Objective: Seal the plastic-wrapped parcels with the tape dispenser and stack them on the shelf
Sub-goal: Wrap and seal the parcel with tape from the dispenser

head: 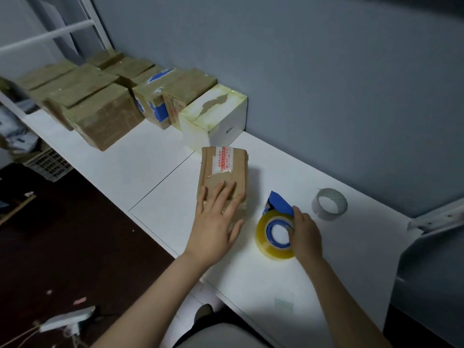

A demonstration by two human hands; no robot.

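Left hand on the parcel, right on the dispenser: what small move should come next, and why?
Probably lift the tape dispenser onto the parcel: the right hand grips it on the table, and the left hand presses the parcel flat, steadying it.

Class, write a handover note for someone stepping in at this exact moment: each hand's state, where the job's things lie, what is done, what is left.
Left hand: flat on the cardboard parcel, fingers straight.
Right hand: grips the tape dispenser, which rests on the white tabletop beside the parcel.
Spare tape roll: further right, untouched.
Done: taped parcels stand in rows along the wall.
Left: likely tape this parcel, then place it with the others.
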